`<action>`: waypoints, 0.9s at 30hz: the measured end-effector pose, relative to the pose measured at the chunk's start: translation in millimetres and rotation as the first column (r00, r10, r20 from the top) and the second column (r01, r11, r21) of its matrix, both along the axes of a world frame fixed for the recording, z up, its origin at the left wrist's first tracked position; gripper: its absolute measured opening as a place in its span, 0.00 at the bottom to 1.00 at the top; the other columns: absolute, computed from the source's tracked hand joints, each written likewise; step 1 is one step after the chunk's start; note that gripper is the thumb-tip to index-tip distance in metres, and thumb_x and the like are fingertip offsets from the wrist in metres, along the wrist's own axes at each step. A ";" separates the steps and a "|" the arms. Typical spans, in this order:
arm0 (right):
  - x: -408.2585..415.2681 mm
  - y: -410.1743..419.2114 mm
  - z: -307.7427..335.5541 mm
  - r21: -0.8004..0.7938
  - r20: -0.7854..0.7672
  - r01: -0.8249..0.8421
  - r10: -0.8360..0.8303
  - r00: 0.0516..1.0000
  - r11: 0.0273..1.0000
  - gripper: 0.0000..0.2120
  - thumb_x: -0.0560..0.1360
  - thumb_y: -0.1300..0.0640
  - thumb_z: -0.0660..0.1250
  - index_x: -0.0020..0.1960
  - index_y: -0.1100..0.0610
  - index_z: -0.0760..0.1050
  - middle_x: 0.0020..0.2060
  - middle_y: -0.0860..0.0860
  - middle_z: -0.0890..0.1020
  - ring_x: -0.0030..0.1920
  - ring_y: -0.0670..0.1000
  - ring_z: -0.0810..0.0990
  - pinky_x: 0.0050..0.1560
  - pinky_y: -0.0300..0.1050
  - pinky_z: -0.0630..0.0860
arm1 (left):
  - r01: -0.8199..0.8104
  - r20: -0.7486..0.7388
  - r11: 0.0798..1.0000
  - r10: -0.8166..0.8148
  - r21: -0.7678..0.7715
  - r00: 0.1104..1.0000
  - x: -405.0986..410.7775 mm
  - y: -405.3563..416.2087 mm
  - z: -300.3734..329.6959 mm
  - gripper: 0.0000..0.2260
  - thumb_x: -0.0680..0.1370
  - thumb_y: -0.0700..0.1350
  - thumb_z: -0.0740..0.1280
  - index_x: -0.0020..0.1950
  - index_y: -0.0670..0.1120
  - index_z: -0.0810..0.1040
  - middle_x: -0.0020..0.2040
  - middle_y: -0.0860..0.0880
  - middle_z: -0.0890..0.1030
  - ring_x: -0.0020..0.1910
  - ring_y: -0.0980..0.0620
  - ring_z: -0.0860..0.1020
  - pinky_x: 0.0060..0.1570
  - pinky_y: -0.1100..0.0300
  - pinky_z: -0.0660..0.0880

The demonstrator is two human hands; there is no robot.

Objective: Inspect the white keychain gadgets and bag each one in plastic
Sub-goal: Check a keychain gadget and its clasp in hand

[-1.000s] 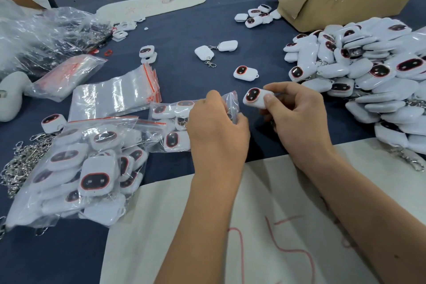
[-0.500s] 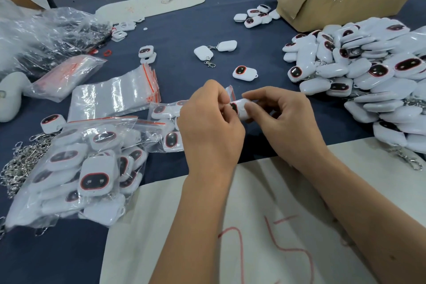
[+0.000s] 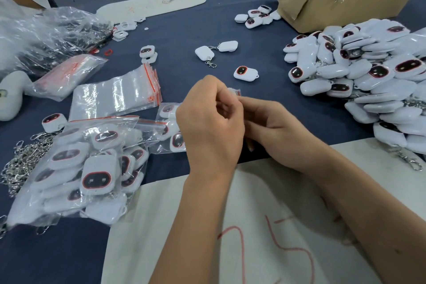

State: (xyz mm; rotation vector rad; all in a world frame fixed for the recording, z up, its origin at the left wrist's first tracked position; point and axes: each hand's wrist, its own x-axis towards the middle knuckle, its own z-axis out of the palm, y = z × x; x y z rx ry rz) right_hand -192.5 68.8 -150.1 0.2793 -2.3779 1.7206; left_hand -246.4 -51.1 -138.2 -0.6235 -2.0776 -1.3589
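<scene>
Dark blue tablecloth [image 3: 184, 37] | left hand [image 3: 211, 122] and right hand [image 3: 274, 129] meet near the cardboard box [image 3: 327, 7], fingers curled, pinching a small zip bag [image 3: 234, 92] | bagged white gadget mostly hidden | loose gadget pile [image 3: 368, 76] beside the box

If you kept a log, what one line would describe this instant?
step: bagging | left hand: pinches small plastic bag | right hand: at bag, grip hidden | unbagged pile: right
</scene>
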 end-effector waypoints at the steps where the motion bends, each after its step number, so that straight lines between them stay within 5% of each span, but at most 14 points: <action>1: 0.1 -0.7 -0.7 0.028 0.018 0.000 0.000 1.000 1.000 0.21 0.81 0.67 0.59 0.55 0.42 0.79 0.40 0.36 0.82 0.37 0.41 0.76 0.38 0.40 0.75 | -0.005 0.007 1.000 0.005 0.011 1.000 -0.4 -0.7 0.1 0.11 0.71 0.33 0.71 0.36 0.43 0.72 0.33 0.50 0.77 0.32 0.52 0.74 0.35 0.57 0.72; 4: 1.0 -1.2 -7.4 0.108 -0.022 0.217 -0.216 0.976 0.970 0.19 0.81 0.70 0.62 0.56 0.48 0.82 0.43 0.43 0.86 0.41 0.49 0.85 0.45 0.48 0.82 | -0.004 0.003 1.000 0.004 0.025 1.000 0.6 1.0 0.0 0.11 0.71 0.32 0.71 0.36 0.43 0.72 0.33 0.49 0.76 0.32 0.50 0.74 0.35 0.53 0.73; 7: 2.2 -1.8 -9.7 0.152 -0.127 0.394 -0.377 0.917 0.907 0.13 0.78 0.68 0.68 0.55 0.54 0.85 0.45 0.46 0.88 0.46 0.46 0.87 0.51 0.47 0.82 | -0.005 0.002 1.000 0.005 0.023 1.000 1.2 3.2 -1.0 0.11 0.72 0.31 0.71 0.35 0.42 0.72 0.33 0.49 0.76 0.32 0.48 0.75 0.35 0.51 0.73; 11: 4.0 -4.6 -4.0 0.282 -0.059 0.197 -0.188 0.980 0.939 0.18 0.77 0.68 0.62 0.46 0.46 0.80 0.37 0.37 0.82 0.39 0.38 0.79 0.42 0.33 0.72 | -0.004 0.019 1.000 0.004 0.017 1.000 1.6 3.8 -1.8 0.10 0.71 0.32 0.71 0.35 0.42 0.72 0.32 0.50 0.76 0.32 0.49 0.75 0.35 0.51 0.74; 14: 3.7 -3.8 -4.8 0.197 -0.041 0.234 -0.231 0.972 0.952 0.21 0.76 0.74 0.62 0.49 0.51 0.85 0.39 0.39 0.85 0.40 0.41 0.82 0.44 0.38 0.76 | 0.001 0.075 0.999 -0.004 0.049 0.997 -0.9 3.9 -3.1 0.11 0.72 0.33 0.71 0.36 0.43 0.72 0.32 0.50 0.77 0.32 0.49 0.76 0.36 0.51 0.74; 16: 2.7 -2.1 -7.0 0.171 -0.140 0.474 -0.455 0.879 0.864 0.19 0.73 0.73 0.64 0.51 0.55 0.87 0.43 0.45 0.87 0.44 0.48 0.84 0.49 0.48 0.81 | 0.051 0.128 0.998 -0.056 0.045 0.990 -2.5 4.4 -5.0 0.11 0.74 0.34 0.71 0.36 0.43 0.71 0.33 0.49 0.77 0.33 0.48 0.76 0.37 0.49 0.74; 18: 2.3 4.0 -7.9 0.268 -0.292 0.707 -0.644 0.707 0.654 0.16 0.73 0.71 0.66 0.51 0.56 0.87 0.44 0.46 0.85 0.49 0.52 0.82 0.54 0.50 0.79 | 0.112 0.169 0.993 -0.107 -0.022 0.980 -3.5 4.7 -8.0 0.11 0.75 0.35 0.71 0.36 0.42 0.71 0.33 0.49 0.77 0.33 0.47 0.75 0.37 0.46 0.73; 20: 3.8 16.8 -7.7 0.393 -0.395 0.806 -0.710 0.583 0.443 0.15 0.73 0.71 0.66 0.53 0.57 0.85 0.49 0.50 0.85 0.58 0.57 0.78 0.60 0.48 0.73 | 0.158 0.191 0.978 -0.131 -0.133 0.973 -4.4 4.5 -11.4 0.10 0.75 0.34 0.70 0.36 0.41 0.72 0.33 0.48 0.77 0.34 0.46 0.75 0.38 0.44 0.73; 22: 5.4 32.7 -8.4 0.538 -0.337 0.786 -0.777 0.531 0.304 0.20 0.73 0.70 0.66 0.61 0.55 0.83 0.63 0.54 0.81 0.70 0.61 0.70 0.67 0.54 0.66 | 0.192 0.200 0.947 -0.143 -0.257 0.969 -4.8 4.0 -14.4 0.10 0.73 0.32 0.69 0.36 0.42 0.71 0.33 0.48 0.76 0.35 0.46 0.74 0.38 0.44 0.72; 25: 7.8 45.1 -7.9 0.724 -0.144 0.633 -0.838 0.527 0.274 0.31 0.74 0.68 0.65 0.74 0.50 0.73 0.78 0.54 0.66 0.81 0.61 0.55 0.76 0.62 0.54 | 0.209 0.208 0.898 -0.136 -0.387 0.969 -2.6 4.6 -16.3 0.12 0.73 0.33 0.70 0.36 0.45 0.69 0.33 0.51 0.75 0.35 0.48 0.72 0.37 0.50 0.71; 27: 7.1 44.8 -9.9 0.760 -0.106 0.580 -0.824 0.557 0.295 0.33 0.74 0.68 0.64 0.77 0.48 0.70 0.79 0.52 0.65 0.81 0.60 0.55 0.78 0.63 0.52 | 0.212 0.209 0.888 -0.136 -0.408 0.968 -1.5 5.0 -16.7 0.12 0.73 0.34 0.70 0.36 0.45 0.69 0.33 0.52 0.74 0.35 0.49 0.72 0.36 0.54 0.68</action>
